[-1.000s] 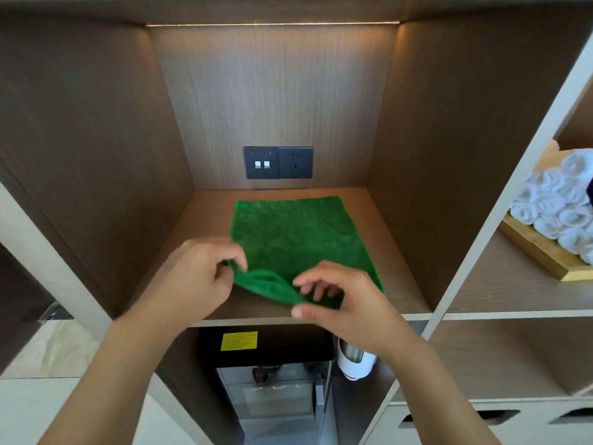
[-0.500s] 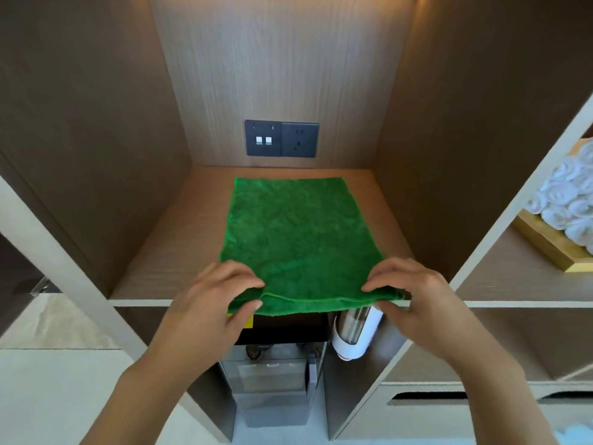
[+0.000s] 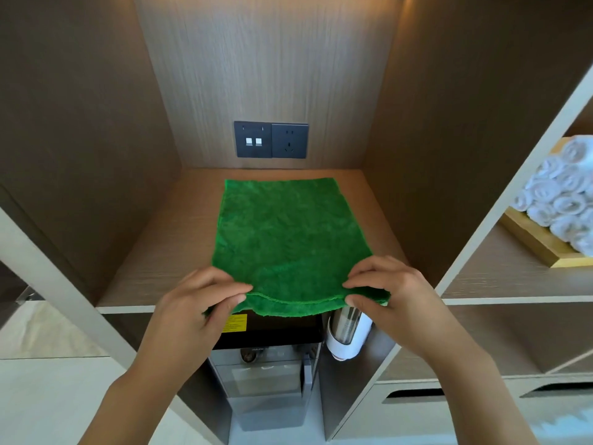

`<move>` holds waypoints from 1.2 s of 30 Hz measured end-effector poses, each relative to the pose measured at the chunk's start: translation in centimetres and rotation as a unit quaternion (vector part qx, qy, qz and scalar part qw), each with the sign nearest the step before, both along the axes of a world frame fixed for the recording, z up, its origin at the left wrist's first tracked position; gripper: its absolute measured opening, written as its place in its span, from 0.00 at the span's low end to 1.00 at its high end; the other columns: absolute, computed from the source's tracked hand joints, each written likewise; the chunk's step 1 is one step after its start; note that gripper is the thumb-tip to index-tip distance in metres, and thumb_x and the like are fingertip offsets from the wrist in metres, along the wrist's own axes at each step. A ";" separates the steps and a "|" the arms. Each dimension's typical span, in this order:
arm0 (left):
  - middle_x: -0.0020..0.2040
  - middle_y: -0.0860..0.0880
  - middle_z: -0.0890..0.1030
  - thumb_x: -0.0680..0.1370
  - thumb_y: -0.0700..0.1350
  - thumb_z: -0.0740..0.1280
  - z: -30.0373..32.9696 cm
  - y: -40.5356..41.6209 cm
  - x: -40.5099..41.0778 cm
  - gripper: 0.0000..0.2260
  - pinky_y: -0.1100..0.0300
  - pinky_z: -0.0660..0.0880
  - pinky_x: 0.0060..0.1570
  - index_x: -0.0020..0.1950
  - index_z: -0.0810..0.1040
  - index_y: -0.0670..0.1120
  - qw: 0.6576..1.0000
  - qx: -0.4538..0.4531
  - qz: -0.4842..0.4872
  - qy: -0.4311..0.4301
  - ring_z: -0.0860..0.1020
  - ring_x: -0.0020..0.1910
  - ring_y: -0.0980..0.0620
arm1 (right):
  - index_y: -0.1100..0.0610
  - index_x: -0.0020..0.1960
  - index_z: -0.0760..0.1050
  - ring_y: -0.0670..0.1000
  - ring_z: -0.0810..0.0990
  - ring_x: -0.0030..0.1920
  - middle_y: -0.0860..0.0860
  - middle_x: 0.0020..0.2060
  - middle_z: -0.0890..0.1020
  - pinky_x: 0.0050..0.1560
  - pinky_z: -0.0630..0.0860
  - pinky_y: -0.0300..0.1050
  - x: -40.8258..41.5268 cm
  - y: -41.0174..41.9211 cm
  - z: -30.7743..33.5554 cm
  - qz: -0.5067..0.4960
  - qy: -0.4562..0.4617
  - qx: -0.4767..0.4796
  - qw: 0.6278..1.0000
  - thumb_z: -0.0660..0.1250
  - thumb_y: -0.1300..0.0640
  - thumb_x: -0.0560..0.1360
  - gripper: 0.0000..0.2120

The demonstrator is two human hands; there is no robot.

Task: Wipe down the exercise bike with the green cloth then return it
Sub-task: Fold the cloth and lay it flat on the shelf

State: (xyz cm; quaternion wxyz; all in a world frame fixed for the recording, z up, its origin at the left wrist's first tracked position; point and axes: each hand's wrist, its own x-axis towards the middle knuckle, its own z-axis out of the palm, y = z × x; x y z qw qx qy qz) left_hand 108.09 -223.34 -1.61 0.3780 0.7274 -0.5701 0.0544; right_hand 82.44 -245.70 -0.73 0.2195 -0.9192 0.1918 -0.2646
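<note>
Both hands (image 3: 296, 303) still pinch the green cloth (image 3: 288, 239), its near edge now lifted off the shelf (image 3: 154, 252).

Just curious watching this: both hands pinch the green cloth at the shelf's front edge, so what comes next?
Probably let go: the green cloth already lies flat on the shelf, with left hand and right hand pinching only its overhanging near corners.

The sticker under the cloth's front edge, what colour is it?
Yellow sticker, seen in the head view.
</note>
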 end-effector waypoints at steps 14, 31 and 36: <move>0.52 0.65 0.81 0.75 0.41 0.78 0.7 1.8 1.7 0.09 0.67 0.74 0.50 0.49 0.86 0.56 0.998 0.058 0.015 -0.014 0.80 0.54 0.61 | 0.50 0.52 0.89 0.42 0.83 0.54 0.38 0.53 0.84 0.53 0.82 0.44 -0.1 0.6 -0.2 0.001 -0.019 -0.022 1.000 0.81 0.62 0.72 0.11; 0.47 0.62 0.78 0.81 0.47 0.64 1.1 1.9 1.1 0.04 0.58 0.77 0.42 0.51 0.78 0.54 0.999 0.000 0.039 0.003 0.78 0.49 0.57 | 0.56 0.54 0.86 0.49 0.84 0.52 0.42 0.50 0.84 0.45 0.82 0.48 -0.4 1.3 0.7 -0.049 -0.122 -0.005 0.991 0.73 0.66 0.78 0.09; 0.45 0.62 0.75 0.82 0.43 0.62 1.4 1.4 1.3 0.06 0.60 0.70 0.42 0.49 0.77 0.52 0.999 0.007 0.042 -0.026 0.74 0.45 0.57 | 0.58 0.51 0.87 0.45 0.84 0.45 0.45 0.47 0.84 0.43 0.82 0.41 -0.7 1.6 0.8 -0.063 -0.122 -0.040 0.990 0.75 0.73 0.74 0.12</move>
